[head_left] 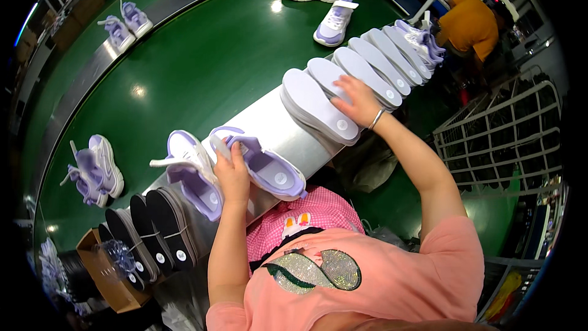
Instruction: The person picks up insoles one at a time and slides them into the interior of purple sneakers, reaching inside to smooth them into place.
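Just left of centre, the left hand (233, 178) pinches the tongue of a white-and-purple shoe (264, 167); holding it back should keep the opening clear. Right of centre, the right hand (360, 103) has its fingers loosely spread over the grey insoles (311, 101); contact is unclear. Lifting just one by its edge would best keep the piles tidy.

The narrow silver metal table (263, 115) carries stacks of pale insoles (312, 101) in a row toward its right end, a pair of white-and-lilac shoes (274, 168) near its middle, and banded black insoles (142, 220) leftward. The green belt (202, 73) alongside bears other shoes (334, 21).
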Demonstrator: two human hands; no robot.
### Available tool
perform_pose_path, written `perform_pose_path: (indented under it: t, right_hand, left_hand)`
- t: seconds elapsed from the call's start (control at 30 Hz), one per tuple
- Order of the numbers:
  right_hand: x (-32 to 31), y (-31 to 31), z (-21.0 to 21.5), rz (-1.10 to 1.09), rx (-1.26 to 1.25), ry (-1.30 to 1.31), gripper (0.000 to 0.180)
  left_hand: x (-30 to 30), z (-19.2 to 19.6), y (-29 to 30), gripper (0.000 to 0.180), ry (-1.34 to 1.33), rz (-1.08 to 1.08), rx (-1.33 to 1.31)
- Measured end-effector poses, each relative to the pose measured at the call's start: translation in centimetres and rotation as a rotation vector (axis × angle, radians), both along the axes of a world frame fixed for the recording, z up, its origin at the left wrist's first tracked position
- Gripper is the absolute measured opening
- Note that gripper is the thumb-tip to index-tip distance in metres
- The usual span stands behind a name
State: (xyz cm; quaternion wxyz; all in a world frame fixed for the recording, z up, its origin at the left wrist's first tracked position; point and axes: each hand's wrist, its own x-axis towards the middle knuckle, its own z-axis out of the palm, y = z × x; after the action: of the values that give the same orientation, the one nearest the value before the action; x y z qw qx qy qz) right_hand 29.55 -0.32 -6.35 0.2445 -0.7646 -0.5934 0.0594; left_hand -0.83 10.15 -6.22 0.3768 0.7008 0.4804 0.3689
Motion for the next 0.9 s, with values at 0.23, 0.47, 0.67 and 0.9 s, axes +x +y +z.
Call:
perform_pose_path:
  t: [0.23,0.47,0.67,0.9]
  right_hand:
    - [-5.8,-0.7,-3.7,0.050,-0.231,-0.322,0.054]
    - [-9.7,-0.2,1.5,0.193,-0.118,-0.280,0.047]
    - [-15.4,-1.2,6.0,0.669,0.026,-0.182,0.033]
    - [-19.8,0.0,1.8,0.812,-0.595,-0.259,0.033]
  left_hand:
    - [-1.0,-2.2,-0.2,0.035,-0.136,0.005,-0.161]
    - [-2.0,-1.8,-2.2,0.023,-0.087,-0.045,0.294]
    - [-2.7,-3.1,-2.3,0.025,-0.128,-0.061,0.611]
    - [-2.2,-2.4,-2.0,0.024,-0.197,-0.004,0.082]
